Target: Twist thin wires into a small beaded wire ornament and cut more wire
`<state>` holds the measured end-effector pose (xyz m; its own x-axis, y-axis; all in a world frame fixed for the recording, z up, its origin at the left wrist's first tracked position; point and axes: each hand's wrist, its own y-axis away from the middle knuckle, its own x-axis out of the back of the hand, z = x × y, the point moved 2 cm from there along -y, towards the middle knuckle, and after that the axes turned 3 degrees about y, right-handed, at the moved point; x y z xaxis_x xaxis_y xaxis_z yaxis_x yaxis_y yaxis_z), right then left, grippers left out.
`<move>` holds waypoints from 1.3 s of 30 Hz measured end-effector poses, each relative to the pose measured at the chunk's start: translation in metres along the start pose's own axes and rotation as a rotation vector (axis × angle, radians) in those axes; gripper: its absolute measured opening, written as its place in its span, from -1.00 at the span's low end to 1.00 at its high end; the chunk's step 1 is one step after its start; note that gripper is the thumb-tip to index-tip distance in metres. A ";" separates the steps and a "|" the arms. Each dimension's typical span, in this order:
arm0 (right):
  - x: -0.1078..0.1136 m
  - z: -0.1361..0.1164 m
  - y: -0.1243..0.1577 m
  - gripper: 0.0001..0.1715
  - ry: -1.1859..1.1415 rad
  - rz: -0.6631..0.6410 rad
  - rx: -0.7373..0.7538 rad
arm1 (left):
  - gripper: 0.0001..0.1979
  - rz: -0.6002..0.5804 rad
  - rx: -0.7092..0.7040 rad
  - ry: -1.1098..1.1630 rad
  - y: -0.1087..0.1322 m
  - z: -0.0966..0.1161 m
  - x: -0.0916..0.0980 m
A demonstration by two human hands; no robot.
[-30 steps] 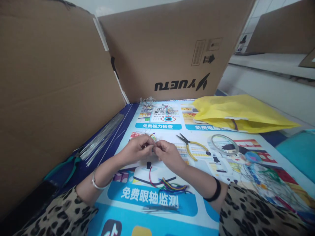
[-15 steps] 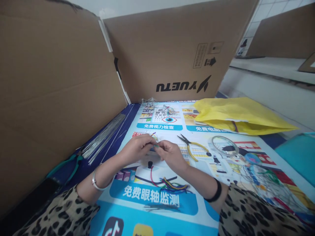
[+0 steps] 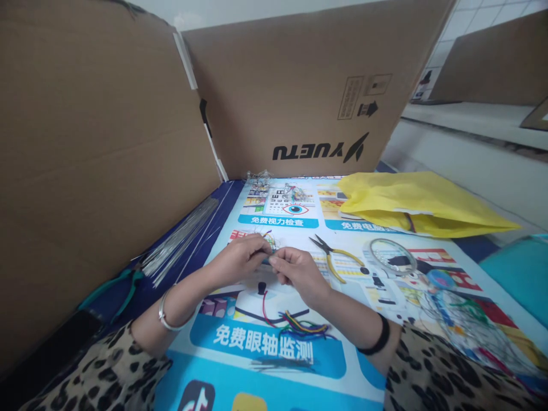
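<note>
My left hand [image 3: 240, 260] and my right hand [image 3: 295, 269] meet fingertip to fingertip above a printed poster mat [image 3: 265, 365]. Both pinch a small piece with thin coloured wire; what it is exactly is too small to tell. Under my hands lies a small black part [image 3: 260, 286] with a red lead, and a bundle of short coloured wires [image 3: 302, 328] sits just nearer to me. Yellow-handled pliers [image 3: 336, 258] lie to the right of my right hand.
Cardboard walls [image 3: 98, 148] stand at the left and back. A sheaf of thin silver wires [image 3: 177, 242] and teal-handled pliers [image 3: 113, 288] lie at the left. A yellow bag [image 3: 419, 202], a magnifying glass [image 3: 391, 251] and a tangle of wired pieces [image 3: 462, 317] lie at the right.
My hands have stayed together at the same spot, with only small finger movements. The view has shifted slightly.
</note>
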<state>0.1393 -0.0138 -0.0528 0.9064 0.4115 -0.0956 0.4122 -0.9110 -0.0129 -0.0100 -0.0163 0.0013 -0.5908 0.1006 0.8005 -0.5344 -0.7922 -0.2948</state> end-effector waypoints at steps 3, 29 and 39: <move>0.000 0.001 0.000 -0.72 -0.059 0.007 -0.041 | -0.86 0.029 -0.053 0.001 0.000 -0.002 0.001; 0.001 -0.012 0.010 -0.90 0.587 0.275 0.495 | -0.82 0.207 -0.209 0.145 0.011 -0.015 -0.003; 0.003 -0.005 0.009 -0.78 0.992 0.269 0.834 | -0.81 0.182 -0.194 0.065 0.013 -0.006 -0.005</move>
<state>0.1463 -0.0202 -0.0485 0.7799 -0.2631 0.5680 0.3535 -0.5637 -0.7465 -0.0182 -0.0233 -0.0097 -0.7221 0.0101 0.6917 -0.5175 -0.6715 -0.5304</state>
